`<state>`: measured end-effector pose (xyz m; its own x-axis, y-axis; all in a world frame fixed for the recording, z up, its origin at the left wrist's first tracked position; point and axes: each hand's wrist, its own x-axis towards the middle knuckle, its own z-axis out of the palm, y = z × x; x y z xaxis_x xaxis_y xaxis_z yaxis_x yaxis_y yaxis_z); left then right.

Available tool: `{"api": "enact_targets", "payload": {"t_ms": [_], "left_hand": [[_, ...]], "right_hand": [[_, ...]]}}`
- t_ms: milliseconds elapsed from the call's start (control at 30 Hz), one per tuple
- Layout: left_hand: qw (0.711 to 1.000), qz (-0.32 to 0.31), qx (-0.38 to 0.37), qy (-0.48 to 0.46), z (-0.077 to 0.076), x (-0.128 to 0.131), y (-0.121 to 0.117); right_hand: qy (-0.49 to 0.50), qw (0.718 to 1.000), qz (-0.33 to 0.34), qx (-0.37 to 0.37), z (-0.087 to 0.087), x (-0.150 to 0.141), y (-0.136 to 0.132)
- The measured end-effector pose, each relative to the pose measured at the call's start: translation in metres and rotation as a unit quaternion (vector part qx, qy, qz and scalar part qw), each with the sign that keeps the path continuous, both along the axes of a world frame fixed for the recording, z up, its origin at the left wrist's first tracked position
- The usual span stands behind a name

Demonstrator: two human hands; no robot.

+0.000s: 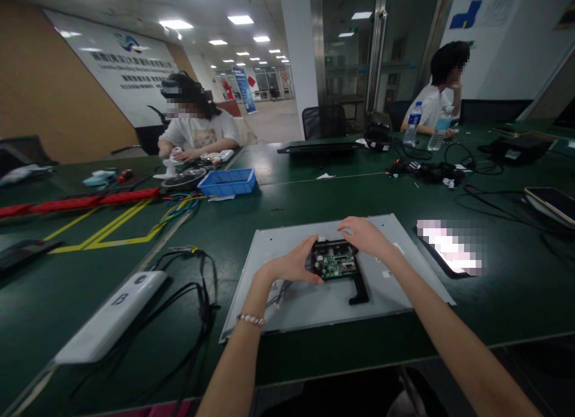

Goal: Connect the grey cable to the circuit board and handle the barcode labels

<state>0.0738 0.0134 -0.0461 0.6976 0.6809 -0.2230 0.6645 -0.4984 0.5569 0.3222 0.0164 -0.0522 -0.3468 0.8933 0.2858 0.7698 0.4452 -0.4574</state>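
Note:
A black plastic frame point(361, 286) with a green circuit board point(338, 265) inside it lies on a large grey metal panel point(309, 316). My left hand point(294, 264) is curved around the frame's left side, thumb by the near edge and fingers by the far edge. At the far right corner, my right hand point(366, 236) bends over the frame with its fingertips by the far edge; the thumb is partly hidden. One arm of the frame sticks out toward me. Thin grey wires on the panel run beneath my left wrist.
A white power bank-like box point(112, 318) and black cables point(204, 303) lie left. A phone point(449, 249) lies right of the panel. Farther off are a blue bin point(229, 182), a flat black screen point(318, 148) and water bottles point(440, 129). Two people sit across the table.

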Motion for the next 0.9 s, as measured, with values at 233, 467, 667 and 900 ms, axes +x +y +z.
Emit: {"api": "enact_targets", "payload": {"t_ms": [233, 467, 667, 900], "left_hand": [[1.0, -0.009, 0.005, -0.008, 0.0, -0.002, 0.001], [1.0, -0.01, 0.001, 0.004, 0.002, 0.0, 0.0], [1.0, -0.004, 0.0, 0.011, 0.005, 0.003, -0.002], [1.0, -0.009, 0.001, 0.012, 0.004, 0.001, -0.001]], "right_hand": [[-0.057, 0.988, -0.073, -0.125, 0.002, 0.083, -0.019], [-0.056, 0.971, -0.101, -0.208, -0.015, 0.105, -0.03], [0.018, 0.969, -0.134, -0.205, -0.021, 0.101, -0.035], [0.173, 0.939, -0.14, -0.264, -0.01, 0.091, -0.05]]}}
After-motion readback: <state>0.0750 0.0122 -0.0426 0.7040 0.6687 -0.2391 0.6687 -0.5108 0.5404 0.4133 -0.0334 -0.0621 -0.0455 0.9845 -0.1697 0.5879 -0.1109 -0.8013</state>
